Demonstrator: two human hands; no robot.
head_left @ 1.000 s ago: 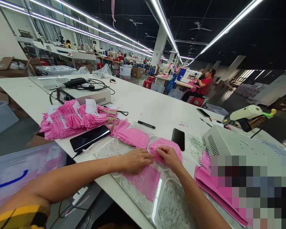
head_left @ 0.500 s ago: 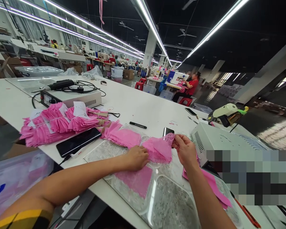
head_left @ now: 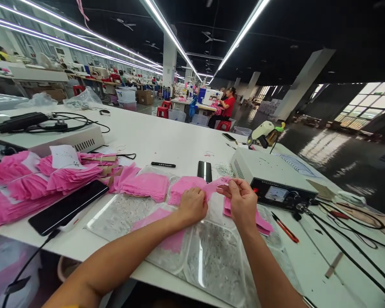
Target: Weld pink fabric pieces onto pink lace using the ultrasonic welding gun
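My left hand point(head_left: 193, 206) presses down on a stack of pink lace pieces point(head_left: 183, 188) lying on a clear plastic sheet point(head_left: 208, 261). My right hand point(head_left: 241, 201) pinches one pink lace piece point(head_left: 218, 184) by its edge and holds it just above the stack. A second pink stack point(head_left: 146, 185) lies to the left, and more pink pieces point(head_left: 259, 222) rest under my right wrist. A single pink piece point(head_left: 173, 241) shows beneath the plastic sheet.
A white control box point(head_left: 269, 179) with a dial stands right of my hands, with cables and red snips point(head_left: 285, 227) beside it. Bundled pink lace point(head_left: 35, 177), a dark phone point(head_left: 67, 207), another phone point(head_left: 204, 170) and a black marker point(head_left: 163, 164) lie on the white table point(head_left: 167, 137). A seated person in red point(head_left: 227, 107) works far behind.
My right hand lifted one pink lace piece off the stack and drew it right. The view swung rightward, so the control box came into full sight.
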